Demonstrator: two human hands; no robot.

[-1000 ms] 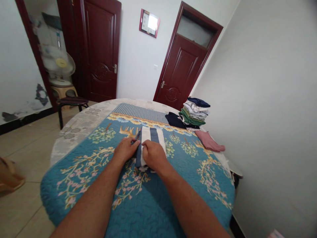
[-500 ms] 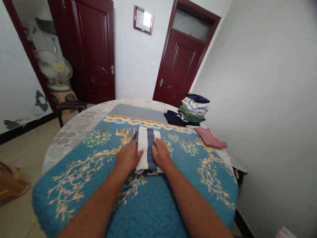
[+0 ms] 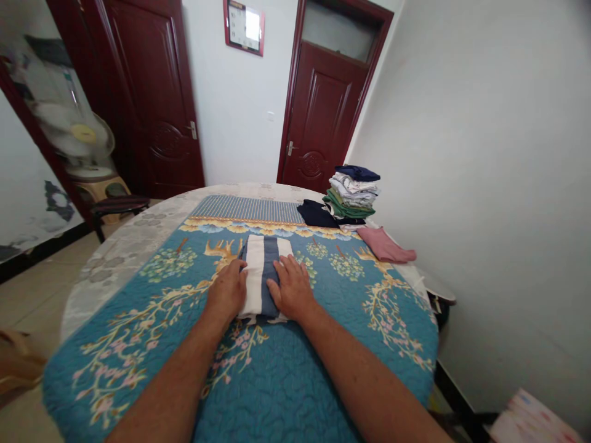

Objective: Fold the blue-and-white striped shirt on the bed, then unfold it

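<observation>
Pressing down side by side, both hands lie palm-down on a folded striped cloth (image 3: 262, 261) at 12 o'clock, close to the near half of the quilt (image 3: 295, 394). The left hand (image 3: 226, 290) rests along the cloth's left edge, its fingers (image 3: 235, 271) close together and flat, tips on the white stripe. The right hand (image 3: 292, 288) sits over the cloth's right side, its fingers (image 3: 289, 272) slightly apart and straight across the navy and white bands. Neither hand pinches or clamps anything; both only press.

What has just changed is the right hand: a second ago it was curled on the bundle, and now it has opened out flat. The cloth now lies as a long, narrow, layered strip, running away from the person, with its folded edges showing at the near end.

Around it, the quilt covers a round table (image 3: 124, 252). At 1 o'clock stands a stack of folded clothes (image 3: 353, 194), with a navy garment (image 3: 316, 213) just beside it at its left. A pink garment (image 3: 384, 244) lies at 2 o'clock. A fan (image 3: 83, 135) stands on a stool (image 3: 96, 187) at 10 o'clock.
</observation>
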